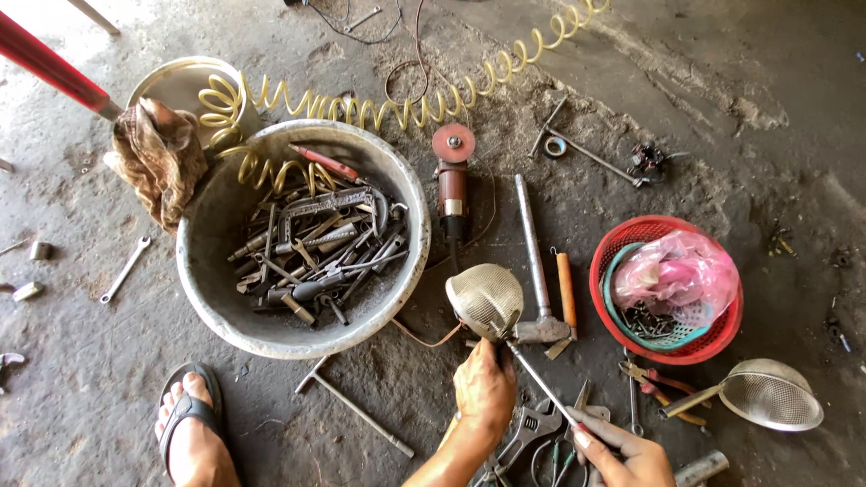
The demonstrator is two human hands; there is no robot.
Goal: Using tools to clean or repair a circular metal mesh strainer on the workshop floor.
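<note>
head view looks straight down at a grimy concrete floor [794,117], and i have a wire mesh strainer [485,299] in both hands. my left hand [483,390] is closed around the thin metal handle just behind the mesh bowl, its grip pinching the wire stem. my right hand [622,451] holds the red-tipped far end of the same handle, fingers pressed on it. the bowl hangs just above the floor, between the big tool basin [203,271] and the hammer [539,271], with the angle grinder [453,180] just beyond it.

i judge the strainer light and springy: the mesh looks thin and would dent if squeezed, so the stiffer rim or the handle is the place to hold. the handle is slim and likely slick with grease, so two points of hold keep it from twisting. a second strainer [771,394] lies well apart, near the red basket [603,271].
</note>
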